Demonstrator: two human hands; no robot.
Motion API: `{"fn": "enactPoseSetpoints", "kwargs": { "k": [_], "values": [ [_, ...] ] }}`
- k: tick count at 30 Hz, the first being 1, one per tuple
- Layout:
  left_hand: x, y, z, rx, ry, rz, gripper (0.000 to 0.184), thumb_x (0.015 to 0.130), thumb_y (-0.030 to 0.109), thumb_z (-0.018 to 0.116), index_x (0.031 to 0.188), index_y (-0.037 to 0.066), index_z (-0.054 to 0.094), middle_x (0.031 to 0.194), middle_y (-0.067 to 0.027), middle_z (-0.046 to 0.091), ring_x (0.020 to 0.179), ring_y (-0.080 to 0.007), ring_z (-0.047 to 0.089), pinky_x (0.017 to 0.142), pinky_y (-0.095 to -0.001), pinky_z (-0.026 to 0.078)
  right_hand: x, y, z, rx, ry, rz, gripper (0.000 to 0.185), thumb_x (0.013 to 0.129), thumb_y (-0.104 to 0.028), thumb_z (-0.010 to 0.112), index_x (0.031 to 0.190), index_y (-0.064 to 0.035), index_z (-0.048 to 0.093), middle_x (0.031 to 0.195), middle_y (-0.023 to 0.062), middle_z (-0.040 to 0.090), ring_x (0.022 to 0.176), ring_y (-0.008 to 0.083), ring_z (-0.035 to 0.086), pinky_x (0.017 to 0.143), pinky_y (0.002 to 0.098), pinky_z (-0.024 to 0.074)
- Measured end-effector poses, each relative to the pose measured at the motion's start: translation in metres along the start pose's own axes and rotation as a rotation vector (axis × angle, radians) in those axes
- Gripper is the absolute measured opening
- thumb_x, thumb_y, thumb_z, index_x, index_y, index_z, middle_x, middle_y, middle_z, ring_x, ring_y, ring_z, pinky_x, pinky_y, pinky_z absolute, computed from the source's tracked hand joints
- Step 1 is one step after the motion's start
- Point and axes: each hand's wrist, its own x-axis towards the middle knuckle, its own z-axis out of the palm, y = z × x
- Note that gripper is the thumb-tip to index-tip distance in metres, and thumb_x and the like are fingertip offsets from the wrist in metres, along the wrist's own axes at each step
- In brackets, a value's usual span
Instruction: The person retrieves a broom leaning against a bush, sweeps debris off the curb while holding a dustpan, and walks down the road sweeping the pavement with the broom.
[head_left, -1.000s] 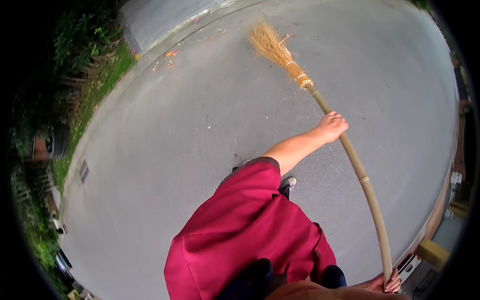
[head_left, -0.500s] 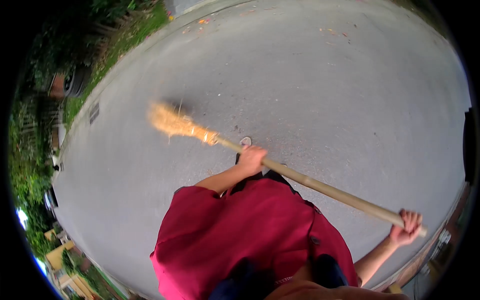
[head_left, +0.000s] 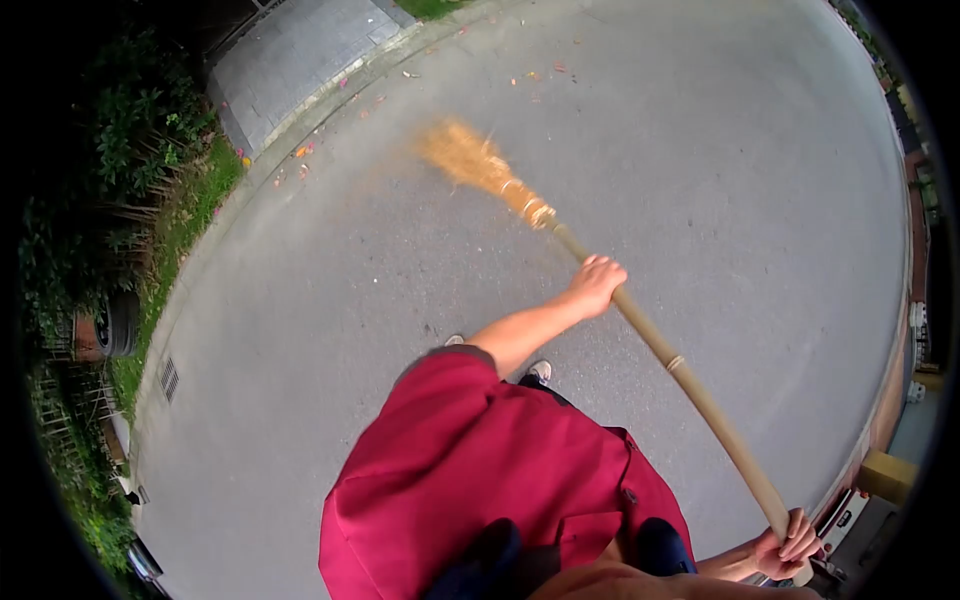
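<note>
A broom (head_left: 715, 415) with a long bamboo handle and a bushy straw head (head_left: 470, 155) slants across the view. Its bristles, blurred by motion, point to the upper left over the road. Closed round the handle a short way below the binding is my left hand (head_left: 600, 285). My right hand (head_left: 785, 548) grips the same handle near its butt end, low at the right. I wear a maroon top, and parts of my two shoes (head_left: 540, 371) show below me.
Grey road (head_left: 300, 430) surrounds me, with loose leaf bits (head_left: 535, 76) scattered ahead. At the left run a kerb, a drain grate (head_left: 169, 380), grass (head_left: 170, 250), bushes (head_left: 140, 120) and a tyre (head_left: 120, 323). A paved slab (head_left: 300, 65) lies at the upper left.
The broom head has swung from the left up and to the right, so the handle is steeper. My left hand moved right and forward; my right hand moved down. The view has turned.
</note>
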Motion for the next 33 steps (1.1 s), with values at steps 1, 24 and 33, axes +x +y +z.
{"fn": "enactPoseSetpoints", "kwargs": {
  "k": [1,24,33],
  "values": [
    [0.020,-0.012,-0.002,-0.007,0.033,0.039,0.016,0.063,0.000,0.061,0.074,0.009,0.053,0.078,-0.0074,0.054,0.087,-0.0281,0.053,0.083,-0.0422,0.038,-0.003,0.006,-0.003,0.025,-0.030,-0.021,0.039,0.072,-0.013,0.070,0.059,-0.0183,0.034,0.047,-0.0075,0.036,0.051,0.0060,0.039,0.068,0.0246,0.0330],
    [-0.377,-0.388,-0.475,0.558,0.270,-1.115,0.015,0.063,0.008,0.068,0.076,0.013,0.062,0.090,-0.0104,0.062,0.096,-0.0328,0.055,0.092,-0.0494,0.038,-0.013,0.593,0.430,0.332,-0.615,0.963,0.024,0.073,-0.020,0.072,0.078,-0.0133,0.050,0.079,0.0033,0.050,0.089,0.0225,0.052,0.101,0.0500,0.0304],
    [-0.136,-0.442,-0.329,0.329,0.067,-0.525,0.011,0.059,0.006,0.065,0.065,0.012,0.059,0.076,-0.0111,0.057,0.084,-0.0329,0.053,0.076,-0.0438,0.040,0.032,0.473,0.331,-0.090,-0.007,0.595,0.035,0.075,-0.026,0.073,0.076,-0.0166,0.038,0.071,-0.0026,0.036,0.078,0.0171,0.042,0.100,0.0435,0.0305]
  ]
}}
